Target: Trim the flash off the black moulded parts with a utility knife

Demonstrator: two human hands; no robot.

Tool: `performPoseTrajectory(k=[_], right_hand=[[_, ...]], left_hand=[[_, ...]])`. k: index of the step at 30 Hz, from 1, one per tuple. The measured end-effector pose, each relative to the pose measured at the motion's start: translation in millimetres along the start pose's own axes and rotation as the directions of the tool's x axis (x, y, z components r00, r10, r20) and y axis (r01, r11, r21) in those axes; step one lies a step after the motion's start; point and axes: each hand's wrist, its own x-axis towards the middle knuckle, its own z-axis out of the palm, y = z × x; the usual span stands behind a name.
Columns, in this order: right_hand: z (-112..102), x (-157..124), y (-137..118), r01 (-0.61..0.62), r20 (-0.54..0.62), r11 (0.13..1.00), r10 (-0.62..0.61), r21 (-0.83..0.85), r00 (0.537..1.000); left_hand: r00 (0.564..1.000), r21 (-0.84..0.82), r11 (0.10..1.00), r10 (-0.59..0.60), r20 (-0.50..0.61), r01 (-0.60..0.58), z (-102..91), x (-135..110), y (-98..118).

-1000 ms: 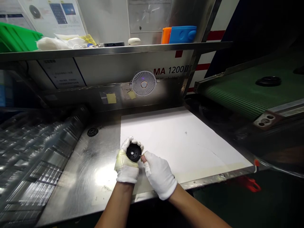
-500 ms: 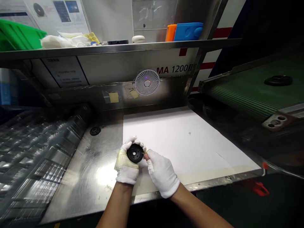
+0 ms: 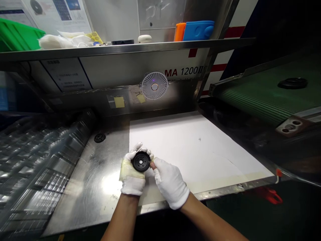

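My left hand (image 3: 132,172), in a white glove with yellowish tape or film round the palm, is closed around a black wheel-shaped part (image 3: 141,162). The part has a pale centre hole, with smaller holes around it, and its face is turned up towards me. At its right edge is my right hand (image 3: 170,180), also white-gloved, with a bare fingertip showing. Its thumb and finger are pinched together; what they hold, if anything, is too small to make out. A second black ringed part (image 3: 99,138) lies on the metal table (image 3: 82,187) to the left.
White paper (image 3: 180,144) covers the table's right side. Stacked clear plastic trays (image 3: 37,167) stand at the left. A green conveyor (image 3: 260,90) carries another black round part (image 3: 293,83). A small fan (image 3: 154,86) hangs below the metal shelf (image 3: 150,47).
The black part has turned slightly in my left hand, its face now showing more openly. Both hands sit a little further left, as the whole view shifts slightly.
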Motion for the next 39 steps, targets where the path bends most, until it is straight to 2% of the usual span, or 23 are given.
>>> performPoseTrajectory(k=[6,11,12,15,17,24,29,35,37,39], right_hand=[[2,-3,-5,-0.033,0.022,0.999,0.034,-0.030,0.999],[6,-5,-15,0.001,0.046,0.999,0.000,-0.032,0.999],[6,-5,-14,0.008,0.047,0.999,-0.006,-0.032,0.999],[4,-3,-8,0.012,0.036,1.000,-0.011,-0.019,0.999],[2,-2,-3,-0.005,0.031,1.000,0.005,-0.002,1.000],[4,-4,-6,-0.040,0.035,0.999,0.040,-0.012,0.999],[9,-8,-13,0.011,0.047,1.000,-0.012,0.024,0.999],[3,-4,-4,-0.002,0.032,1.000,0.001,0.029,0.999],[1,-3,-2,-0.031,0.028,0.999,0.030,0.023,0.999],[1,-3,-3,-0.038,0.029,0.999,0.037,0.017,0.999]], left_hand=[[0.998,-0.078,0.995,0.069,-0.013,-0.070,1.4,7,-7],[0.977,-0.129,0.968,0.208,-0.053,-0.213,-1.8,8,-10],[0.980,-0.110,0.975,0.191,-0.048,-0.195,-3.0,7,-9],[0.999,-0.007,0.999,0.046,-0.005,-0.046,-6.3,4,-4],[1.000,0.013,1.000,0.009,0.021,-0.009,-6.6,3,-2],[0.993,-0.097,0.989,0.102,-0.062,-0.108,0.5,11,-9],[0.977,-0.111,0.974,0.188,-0.097,-0.198,-1.8,10,-10],[0.999,0.065,0.998,0.013,0.048,-0.016,-9.1,1,2],[0.998,0.043,0.998,0.032,0.057,-0.035,-7.9,2,2],[0.999,0.009,0.999,0.047,0.018,-0.047,-5.0,5,-1]])
